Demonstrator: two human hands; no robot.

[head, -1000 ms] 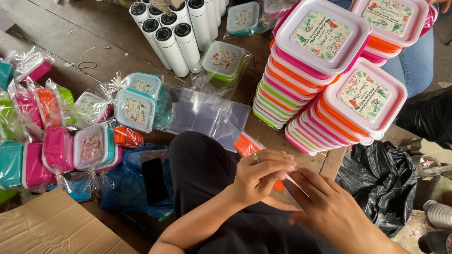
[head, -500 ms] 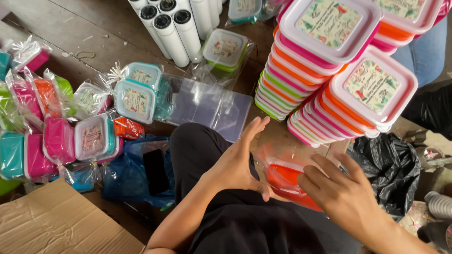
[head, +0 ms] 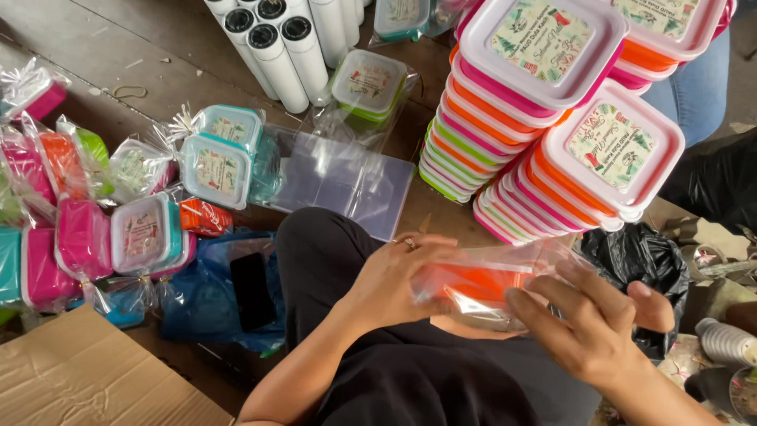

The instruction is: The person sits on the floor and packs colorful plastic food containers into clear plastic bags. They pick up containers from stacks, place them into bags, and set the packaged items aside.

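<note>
An orange lunch box [head: 479,285] with a white lid sits inside a clear plastic bag [head: 544,260] over my lap. My left hand [head: 394,280], a ring on one finger, grips the box's left end through the bag. My right hand [head: 587,323] holds the right side of the bag, fingers spread along the plastic. Both hands are above my black-clothed knee [head: 315,252].
Tall stacks of coloured boxes with white labelled lids [head: 552,118] rise just beyond my hands. A pile of flat clear bags [head: 347,177] lies on the floor. Wrapped boxes [head: 142,229] crowd the left, white tubes [head: 276,47] the top, cardboard [head: 71,379] bottom left, a black bag [head: 639,260] right.
The orange box has gone from bare in my hands into the clear bag. My hands have moved apart, one at each end of the bagged box.
</note>
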